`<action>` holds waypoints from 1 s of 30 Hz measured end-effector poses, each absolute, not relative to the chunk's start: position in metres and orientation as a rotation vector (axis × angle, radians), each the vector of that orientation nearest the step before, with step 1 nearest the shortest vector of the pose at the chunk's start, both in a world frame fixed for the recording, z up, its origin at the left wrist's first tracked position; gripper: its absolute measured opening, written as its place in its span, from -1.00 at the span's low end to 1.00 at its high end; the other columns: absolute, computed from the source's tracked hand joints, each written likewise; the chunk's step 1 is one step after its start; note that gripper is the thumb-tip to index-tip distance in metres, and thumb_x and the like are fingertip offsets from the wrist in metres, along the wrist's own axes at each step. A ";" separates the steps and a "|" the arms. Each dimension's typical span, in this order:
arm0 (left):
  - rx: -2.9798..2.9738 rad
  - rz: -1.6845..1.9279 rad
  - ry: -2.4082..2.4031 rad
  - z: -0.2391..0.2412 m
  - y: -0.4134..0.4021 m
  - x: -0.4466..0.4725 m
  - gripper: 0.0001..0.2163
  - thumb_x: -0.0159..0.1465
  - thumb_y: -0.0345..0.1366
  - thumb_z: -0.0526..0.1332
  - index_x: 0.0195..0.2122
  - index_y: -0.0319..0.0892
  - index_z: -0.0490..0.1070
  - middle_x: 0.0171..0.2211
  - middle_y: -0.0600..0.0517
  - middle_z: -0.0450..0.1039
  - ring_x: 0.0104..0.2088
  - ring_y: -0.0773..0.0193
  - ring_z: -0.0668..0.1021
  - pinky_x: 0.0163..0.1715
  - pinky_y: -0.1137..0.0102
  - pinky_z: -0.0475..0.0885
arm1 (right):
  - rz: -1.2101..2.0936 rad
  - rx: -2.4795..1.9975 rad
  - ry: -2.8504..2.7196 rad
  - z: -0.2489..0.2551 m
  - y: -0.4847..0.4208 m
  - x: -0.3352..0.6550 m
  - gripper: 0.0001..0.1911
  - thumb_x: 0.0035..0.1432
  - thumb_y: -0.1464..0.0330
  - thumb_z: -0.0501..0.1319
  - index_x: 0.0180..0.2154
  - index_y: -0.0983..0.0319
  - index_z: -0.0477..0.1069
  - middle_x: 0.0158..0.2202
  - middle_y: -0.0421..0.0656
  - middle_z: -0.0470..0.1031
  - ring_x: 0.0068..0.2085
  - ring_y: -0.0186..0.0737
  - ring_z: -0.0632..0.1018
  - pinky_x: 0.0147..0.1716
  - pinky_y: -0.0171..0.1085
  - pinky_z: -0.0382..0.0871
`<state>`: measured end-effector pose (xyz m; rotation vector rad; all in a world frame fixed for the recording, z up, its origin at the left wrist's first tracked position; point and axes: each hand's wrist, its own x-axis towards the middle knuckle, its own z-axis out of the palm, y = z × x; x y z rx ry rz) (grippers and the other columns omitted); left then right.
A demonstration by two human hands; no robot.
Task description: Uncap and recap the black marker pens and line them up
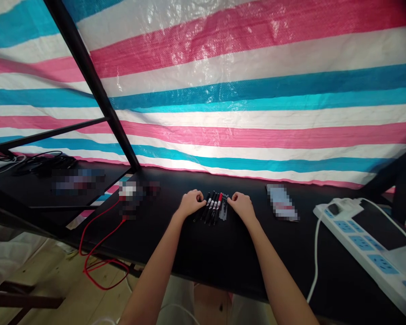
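A row of several pens (214, 207), mostly black with one red, lies side by side on the black table (223, 253). My left hand (191, 203) rests curled against the left side of the row, fingers bent and touching the outer pen. On the opposite side, my right hand (242, 205) is curled the same way against the pens. Both hands press the bundle from either side rather than lifting it.
A white power strip (365, 239) with its cable lies at the right. A blurred card (281, 202) sits right of the pens. A red cable (101, 243) hangs off the table's left edge. Black frame bars (91, 81) and a striped tarp (243, 90) stand behind.
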<state>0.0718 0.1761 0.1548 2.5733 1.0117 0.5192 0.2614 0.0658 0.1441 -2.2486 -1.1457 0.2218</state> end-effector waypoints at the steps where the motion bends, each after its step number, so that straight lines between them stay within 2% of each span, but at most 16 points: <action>1: 2.569 0.519 1.007 0.155 0.176 0.072 -0.88 0.04 -0.23 0.15 -0.54 -0.16 0.29 -0.47 0.11 0.29 -0.43 0.35 0.36 -0.44 0.47 0.17 | 0.238 -2.242 -1.162 0.144 0.066 0.262 -0.83 -0.09 0.26 0.16 -0.58 0.22 0.34 -0.56 -0.18 0.39 -0.48 -0.29 0.39 -0.53 -0.37 0.08; 6: 2.578 0.538 1.032 0.156 0.175 0.071 -0.93 0.02 -0.31 0.12 -0.55 -0.16 0.26 -0.49 0.11 0.29 -0.45 0.36 0.35 -0.46 0.46 0.16 | 0.293 -2.186 -1.214 0.144 0.067 0.267 -0.78 -0.07 0.21 0.15 -0.55 0.23 0.38 -0.56 -0.17 0.41 -0.47 -0.27 0.42 -0.52 -0.37 0.11; 12: 2.650 0.585 0.991 0.152 0.177 0.072 -0.83 0.05 -0.22 0.13 -0.58 -0.17 0.23 -0.50 0.10 0.26 -0.45 0.35 0.35 -0.49 0.46 0.13 | 0.256 -2.236 -1.248 0.144 0.065 0.263 -0.83 -0.07 0.24 0.16 -0.52 0.22 0.35 -0.52 -0.19 0.40 -0.44 -0.29 0.41 -0.53 -0.39 0.08; 19: 2.523 0.652 1.136 0.145 0.183 0.074 -0.85 0.09 -0.25 0.11 -0.56 -0.18 0.26 -0.50 0.08 0.30 -0.49 0.37 0.35 -0.51 0.47 0.14 | 0.158 -2.317 -1.272 0.151 0.060 0.250 -0.85 -0.02 0.26 0.13 -0.45 0.22 0.32 -0.49 -0.17 0.38 -0.43 -0.29 0.39 -0.54 -0.38 0.03; 26: 2.280 0.785 1.142 0.148 0.183 0.076 -0.77 0.19 -0.16 0.03 -0.44 -0.18 0.35 -0.53 0.09 0.37 -0.48 0.37 0.39 -0.45 0.48 0.22 | 0.159 -2.369 -1.295 0.155 0.060 0.246 -0.90 -0.02 0.31 0.11 -0.44 0.21 0.28 -0.45 -0.16 0.39 -0.40 -0.24 0.42 -0.53 -0.36 0.07; 30: 2.236 0.817 1.124 0.152 0.181 0.077 -0.80 0.22 -0.20 0.01 -0.36 -0.16 0.36 -0.49 0.09 0.41 -0.45 0.36 0.42 -0.38 0.48 0.25 | 0.048 -2.448 -1.365 0.156 0.060 0.240 -0.92 0.01 0.39 0.06 -0.37 0.24 0.26 -0.38 -0.09 0.40 -0.37 -0.20 0.46 -0.50 -0.34 0.12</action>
